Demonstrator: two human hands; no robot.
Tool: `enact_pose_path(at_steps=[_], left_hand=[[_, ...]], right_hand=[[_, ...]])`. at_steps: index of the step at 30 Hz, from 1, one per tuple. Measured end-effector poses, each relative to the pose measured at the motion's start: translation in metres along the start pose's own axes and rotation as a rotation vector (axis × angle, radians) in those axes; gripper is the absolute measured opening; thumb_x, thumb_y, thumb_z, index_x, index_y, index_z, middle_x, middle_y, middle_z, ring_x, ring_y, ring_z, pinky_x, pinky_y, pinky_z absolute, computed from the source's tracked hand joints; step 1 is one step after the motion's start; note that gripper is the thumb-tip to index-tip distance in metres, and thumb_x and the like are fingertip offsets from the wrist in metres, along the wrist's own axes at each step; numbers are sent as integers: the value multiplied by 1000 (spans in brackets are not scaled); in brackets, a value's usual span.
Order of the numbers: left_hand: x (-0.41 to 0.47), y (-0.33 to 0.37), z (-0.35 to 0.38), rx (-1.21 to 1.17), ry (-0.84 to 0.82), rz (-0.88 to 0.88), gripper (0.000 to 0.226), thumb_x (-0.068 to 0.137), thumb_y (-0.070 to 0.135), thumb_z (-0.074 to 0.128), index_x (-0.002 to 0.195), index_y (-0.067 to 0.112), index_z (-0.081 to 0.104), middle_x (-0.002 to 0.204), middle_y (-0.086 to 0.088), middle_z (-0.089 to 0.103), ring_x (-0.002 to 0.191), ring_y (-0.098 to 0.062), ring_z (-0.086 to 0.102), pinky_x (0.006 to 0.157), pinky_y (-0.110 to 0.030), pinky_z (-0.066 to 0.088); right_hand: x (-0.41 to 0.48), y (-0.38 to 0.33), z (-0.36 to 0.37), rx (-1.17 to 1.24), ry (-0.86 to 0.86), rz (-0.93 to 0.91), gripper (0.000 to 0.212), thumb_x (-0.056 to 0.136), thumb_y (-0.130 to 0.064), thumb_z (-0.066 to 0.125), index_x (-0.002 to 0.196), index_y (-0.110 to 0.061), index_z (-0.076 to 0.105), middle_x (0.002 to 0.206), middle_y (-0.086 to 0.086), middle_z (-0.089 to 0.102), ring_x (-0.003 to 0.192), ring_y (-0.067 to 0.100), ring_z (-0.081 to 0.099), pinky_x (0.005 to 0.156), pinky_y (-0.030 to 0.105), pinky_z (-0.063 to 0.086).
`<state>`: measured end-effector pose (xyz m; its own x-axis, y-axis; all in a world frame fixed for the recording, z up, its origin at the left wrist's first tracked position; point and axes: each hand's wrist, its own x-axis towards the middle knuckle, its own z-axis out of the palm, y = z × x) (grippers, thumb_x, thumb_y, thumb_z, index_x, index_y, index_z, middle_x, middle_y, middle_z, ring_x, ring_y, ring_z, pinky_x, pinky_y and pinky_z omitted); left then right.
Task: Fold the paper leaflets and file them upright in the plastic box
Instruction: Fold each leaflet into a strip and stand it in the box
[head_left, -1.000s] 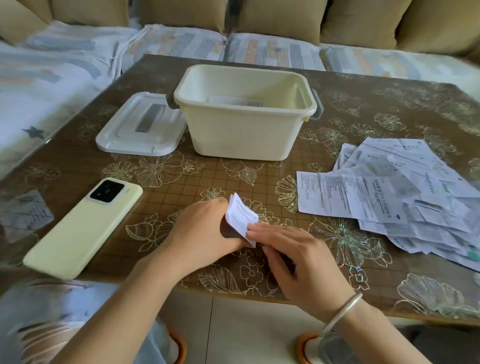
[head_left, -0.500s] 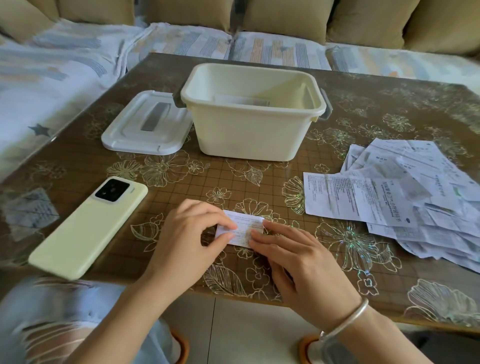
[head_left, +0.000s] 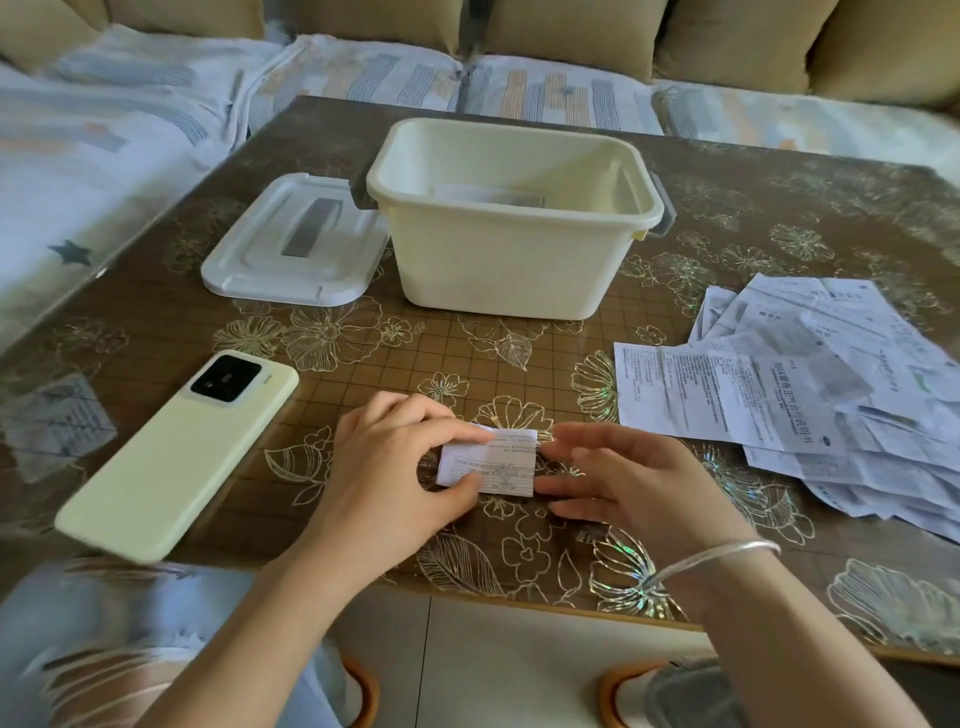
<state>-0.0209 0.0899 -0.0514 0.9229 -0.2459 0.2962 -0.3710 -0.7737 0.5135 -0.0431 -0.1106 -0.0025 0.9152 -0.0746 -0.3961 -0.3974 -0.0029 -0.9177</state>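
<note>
My left hand (head_left: 384, 467) pinches the folded leaflet (head_left: 493, 462) by its left end, forefinger across the top edge and thumb at the bottom. I judge that this grip keeps the creases from springing open. The leaflet is in front of the box (head_left: 509, 270), on my side of it and well apart from it, low over the table (head_left: 467, 364). I cannot tell whether it rests on the surface.

My right hand (head_left: 623, 478) holds nothing. Its fingers are stretched out loosely at the leaflet's right edge, placed, I think, to square the fold or press it flat. That hand is blurred, so I cannot say whether the fingertips touch the paper.

The box stands open, and its lid (head_left: 291, 249) lies flat just beside it on the left, which leaves the mouth free for filing. The unfolded pile of leaflets (head_left: 805, 395) lies to the right of the box and nearer me, within reach of my right hand. The picture's edge cuts it off.

Inside the box only the top of some paper (head_left: 488, 195) shows above the near wall. I cannot make out how many sheets there are, or whether they stand upright.
</note>
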Motion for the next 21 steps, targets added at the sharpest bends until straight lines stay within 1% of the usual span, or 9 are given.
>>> enact_pose_path(at_steps=[4, 8, 10, 12, 14, 15, 17, 19, 21], left_hand=[[-1, 1, 2, -5, 16, -12, 42, 71, 61, 51, 106, 46, 69, 96, 25, 55, 102, -4, 43, 86, -28, 23], [0, -1, 2, 20, 9, -1, 46, 71, 63, 50, 106, 40, 70, 98, 23, 57, 103, -6, 44, 84, -28, 21], [0, -1, 2, 29, 10, 0, 49, 71, 63, 49, 104, 35, 71, 99, 23, 57, 104, -6, 44, 84, -26, 19], [0, -1, 2, 24, 14, -3, 50, 71, 62, 49, 104, 31, 70, 101, 23, 58, 105, -6, 44, 84, -27, 19], [0, -1, 1, 29, 10, -4, 52, 69, 60, 49, 107, 29, 67, 102, 22, 57, 106, -8, 44, 85, -29, 21], [0, -2, 1, 35, 7, -7, 52, 69, 59, 49, 108, 29, 66, 102, 23, 55, 106, -9, 45, 85, -30, 23], [0, -2, 0, 35, -2, -15, 51, 68, 58, 49, 108, 29, 64, 100, 24, 54, 105, -10, 46, 85, -30, 25], [0, -3, -2, 7, -12, -21, 56, 68, 57, 49, 114, 30, 63, 101, 25, 53, 107, -9, 47, 88, -30, 27], [0, -4, -7, -55, -29, -36, 66, 67, 57, 51, 128, 31, 55, 104, 27, 55, 110, -4, 46, 96, -30, 28]], right_hand=[[-4, 0, 2, 124, -46, -23, 26, 95, 5, 43, 103, -4, 66, 91, 10, 74, 83, 24, 72, 65, 27, 59], [-9, 9, 12, 79, -110, -213, 31, 93, 10, 43, 102, -7, 67, 94, 4, 75, 88, 18, 71, 73, 27, 59], [-11, 18, 17, -142, -106, -415, 36, 92, 11, 46, 105, -14, 68, 99, -6, 74, 93, 9, 69, 80, 25, 56], [-12, 28, 21, -442, -45, -650, 37, 90, 5, 50, 109, -21, 68, 101, -16, 71, 92, 1, 67, 78, 19, 54], [-12, 35, 26, -640, -17, -824, 42, 85, 1, 49, 114, -23, 67, 109, -18, 68, 96, -8, 62, 78, 14, 52], [-10, 37, 27, -719, -31, -887, 45, 83, 2, 49, 117, -22, 66, 116, -14, 66, 107, -7, 59, 86, 17, 51], [-6, 40, 29, -868, -77, -986, 46, 83, 0, 45, 122, -17, 63, 128, -9, 61, 125, 2, 50, 101, 29, 46], [-2, 41, 28, -956, -119, -1030, 46, 86, -7, 42, 127, -15, 60, 133, -6, 57, 130, 7, 46, 105, 35, 42], [1, 39, 27, -997, -155, -1040, 44, 89, -10, 42, 129, -16, 59, 135, -6, 55, 131, 8, 45, 106, 36, 40]])
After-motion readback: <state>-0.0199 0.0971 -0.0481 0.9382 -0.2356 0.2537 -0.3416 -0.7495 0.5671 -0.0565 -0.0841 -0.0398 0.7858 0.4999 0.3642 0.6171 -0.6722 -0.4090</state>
